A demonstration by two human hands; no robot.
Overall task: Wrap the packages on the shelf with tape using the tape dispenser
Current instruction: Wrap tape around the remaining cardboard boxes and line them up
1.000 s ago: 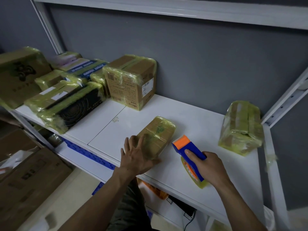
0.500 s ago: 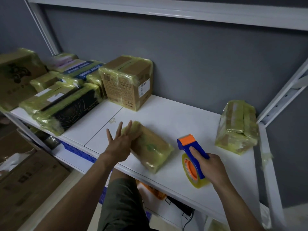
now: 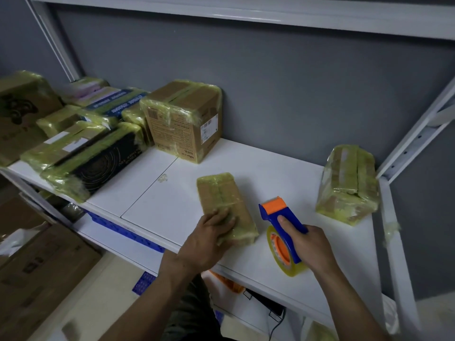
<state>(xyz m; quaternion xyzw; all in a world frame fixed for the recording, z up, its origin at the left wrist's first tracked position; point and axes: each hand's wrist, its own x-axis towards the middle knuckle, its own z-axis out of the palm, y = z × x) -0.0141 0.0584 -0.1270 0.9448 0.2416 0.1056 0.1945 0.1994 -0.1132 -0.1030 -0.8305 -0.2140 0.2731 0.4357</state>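
So the flat brown cardboard package (image 3: pixel 222 200), already skinned in yellowish clear tape, lies flat near the front edge of the white shelf board (image 3: pixel 167 200), roughly mid-shelf; the left hand (image 3: pixel 209 236) sits on its near-left corner, fingers bent over the top and holding it, though I can't tell where the thumb is; just to its right, not touching it, is the blue and orange plastic tape dispenser (image 3: pixel 275 212), orange head pointing away, its roll of yellowish clear tape (image 3: pixel 286 263) down by the board; the right hand (image 3: pixel 309 244) is wrapped round the blue handle, thumb laid along the top. Further right there's a tall tape-wrapped cardboard parcel (image 3: pixel 349 185) beside the white shelf upright (image 3: pixel 418 134); at the back against the grey wall (image 3: pixel 295 94) stands a cube-shaped taped cardboard box (image 3: pixel 184 119); the left end is crowded with more taped parcels, including a black box with a spiral print (image 3: pixel 101 166); plain brown cartons (image 3: pixel 37 267) sit on the floor below.
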